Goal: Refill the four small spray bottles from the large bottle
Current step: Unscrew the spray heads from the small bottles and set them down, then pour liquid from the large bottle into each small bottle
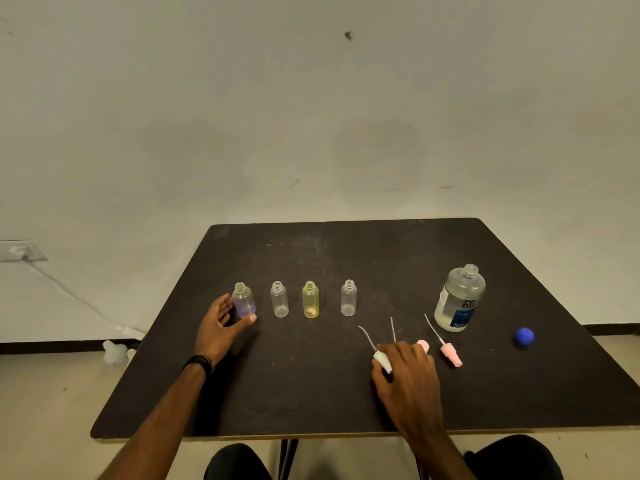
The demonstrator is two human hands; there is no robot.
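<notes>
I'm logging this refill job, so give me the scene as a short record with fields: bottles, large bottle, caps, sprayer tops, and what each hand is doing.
small bottles: four upright in a row, all uncapped; purple-tinted bottle, clear bottle, yellow bottle, second clear bottle
large bottle: large bottle upright, open, partly full
cap: blue cap lying on the table
sprayer tops: pink sprayer lying loose; others under the right hand
left hand: left hand cupped around the purple-tinted bottle
right hand: right hand gripping a white sprayer

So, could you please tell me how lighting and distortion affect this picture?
Head view: dim, yellowish light; the dark table swallows contrast, so the clear small bottles read faintly; wide-angle bowing bends the table edges; soft shadows sit under the left hand.
</notes>
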